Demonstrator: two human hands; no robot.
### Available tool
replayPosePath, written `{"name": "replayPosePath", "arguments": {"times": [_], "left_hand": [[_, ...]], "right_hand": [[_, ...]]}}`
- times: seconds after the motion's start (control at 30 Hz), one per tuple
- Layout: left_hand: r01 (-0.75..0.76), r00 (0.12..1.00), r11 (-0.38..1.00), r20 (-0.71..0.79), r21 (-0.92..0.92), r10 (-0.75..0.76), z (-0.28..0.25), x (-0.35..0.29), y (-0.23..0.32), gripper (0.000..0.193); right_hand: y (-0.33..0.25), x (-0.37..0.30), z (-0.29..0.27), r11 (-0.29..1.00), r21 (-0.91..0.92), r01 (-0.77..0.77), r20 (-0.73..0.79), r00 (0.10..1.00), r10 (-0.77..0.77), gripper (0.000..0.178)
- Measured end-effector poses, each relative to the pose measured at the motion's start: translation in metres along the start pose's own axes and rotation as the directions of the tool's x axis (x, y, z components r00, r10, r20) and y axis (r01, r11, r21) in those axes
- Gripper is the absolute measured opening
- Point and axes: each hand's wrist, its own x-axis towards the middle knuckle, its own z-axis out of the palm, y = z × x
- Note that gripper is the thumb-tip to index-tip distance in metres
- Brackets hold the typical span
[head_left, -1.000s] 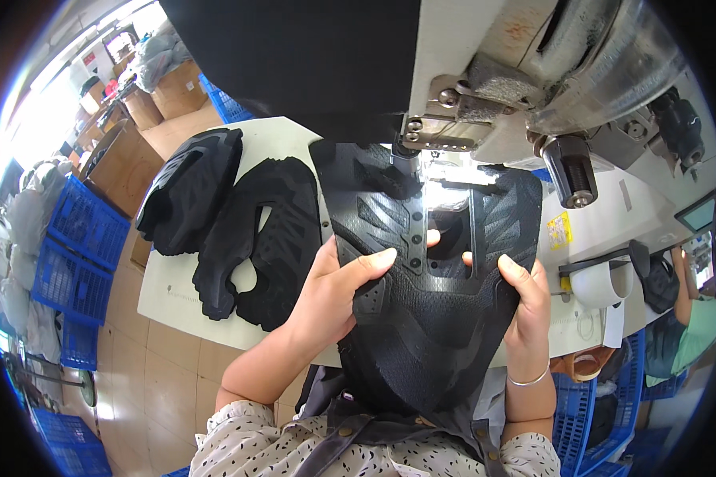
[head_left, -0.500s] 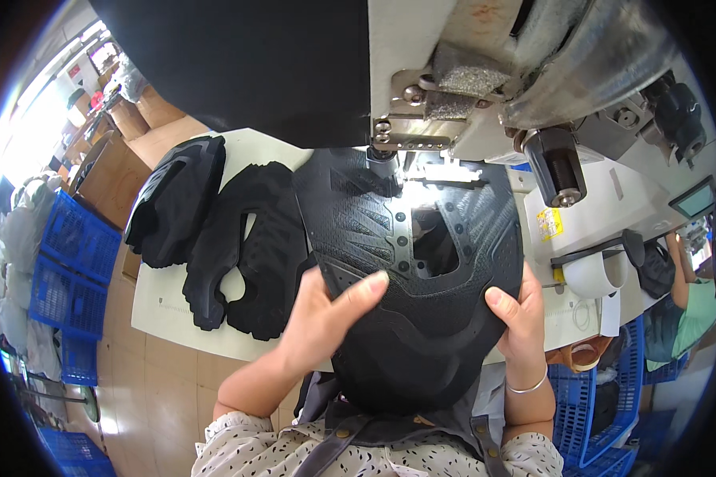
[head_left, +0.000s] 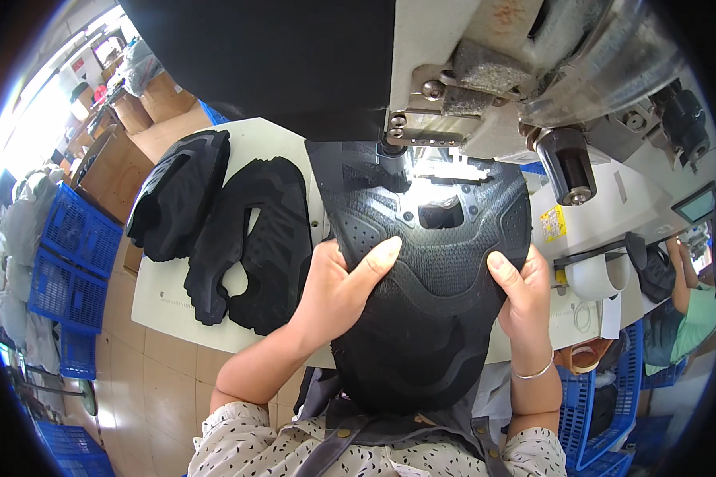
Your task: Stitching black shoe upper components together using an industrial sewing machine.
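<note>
A black moulded shoe upper (head_left: 414, 318) lies tilted under a sewing machine (head_left: 453, 103), its near end hanging toward my lap. My left hand (head_left: 338, 282) pinches its left edge, thumb on top and the fingers hidden underneath. On the opposite edge, my right hand (head_left: 525, 290) grips the same way and wears a thin bangle at the wrist. Glare from the machine's lamp washes out the stitching area, just beyond the cut-out in the upper. Left of my left hand rest more black shoe uppers: a spread piece (head_left: 266, 246) and a stack (head_left: 179, 195).
The pale table (head_left: 163, 298) carries the machine. Blue crates (head_left: 68, 290) stand at the left, with cardboard boxes (head_left: 107, 179) behind them. At the right are a white curved holder (head_left: 597, 274), another blue crate (head_left: 605, 405) and a person in a green top (head_left: 696, 318).
Both hands have moved away from me, and the shoe upper has slid farther under the machine. Its cut-out now sits closer to the lit stitching area. Both grips remain on the edges.
</note>
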Motion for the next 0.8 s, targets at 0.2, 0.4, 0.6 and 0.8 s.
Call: {"name": "replayPosePath", "arguments": {"times": [0.2, 0.4, 0.6, 0.8], "left_hand": [[0.030, 0.999, 0.998, 0.019, 0.057, -0.031, -0.011, 0.025, -0.001, 0.022], [0.083, 0.995, 0.996, 0.060, 0.035, -0.085, -0.019, 0.049, 0.003, 0.017], [0.013, 1.000, 0.986, 0.004, -0.164, -0.012, -0.015, 0.039, 0.003, 0.020], [0.076, 0.991, 0.994, -0.100, -0.074, -0.084, -0.010, 0.012, -0.008, 0.018]], "right_hand": [[-0.001, 0.021, 0.001, 0.999, 0.027, 0.021, 0.008, 1.000, -0.021, 0.021], [0.003, 0.029, 0.008, 0.998, 0.068, -0.007, 0.008, 1.000, 0.006, 0.018], [0.004, 0.013, 0.015, 0.994, -0.076, -0.074, 0.051, 0.996, 0.078, 0.014], [0.007, 0.004, 0.020, 0.988, -0.054, -0.144, 0.063, 0.987, 0.148, 0.013]]}}
